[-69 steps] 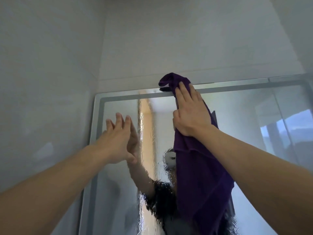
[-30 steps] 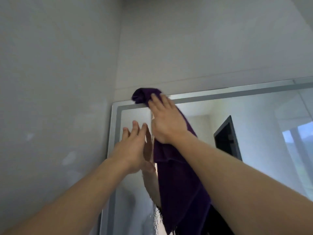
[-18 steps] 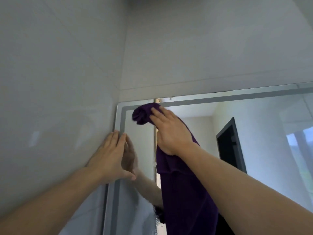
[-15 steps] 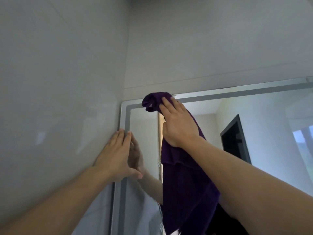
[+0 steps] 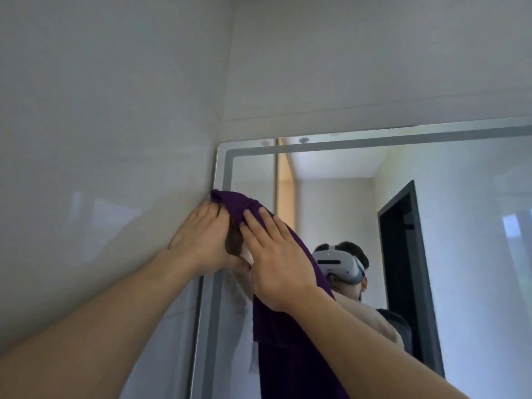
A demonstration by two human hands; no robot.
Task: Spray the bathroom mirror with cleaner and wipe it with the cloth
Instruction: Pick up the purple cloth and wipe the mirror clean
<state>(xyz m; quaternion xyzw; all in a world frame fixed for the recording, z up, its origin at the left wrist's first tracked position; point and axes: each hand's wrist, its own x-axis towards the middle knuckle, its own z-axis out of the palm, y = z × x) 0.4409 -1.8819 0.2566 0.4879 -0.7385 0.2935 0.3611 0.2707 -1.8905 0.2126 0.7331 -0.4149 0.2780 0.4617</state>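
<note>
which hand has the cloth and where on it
The right hand presses the purple cloth flat to the mirror near its top end.

The right hand [image 5: 276, 257] lies flat on the purple cloth [image 5: 241, 204], pushing it on the mirror [image 5: 331, 203] near its left edge. The left hand [image 5: 201, 240] rests on the wall [image 5: 100, 139], maybe touching the cloth's tip.

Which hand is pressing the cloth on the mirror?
The right hand. It lies flat on the purple cloth, while the left hand rests bare at the mirror edge, beside the wall.
</note>
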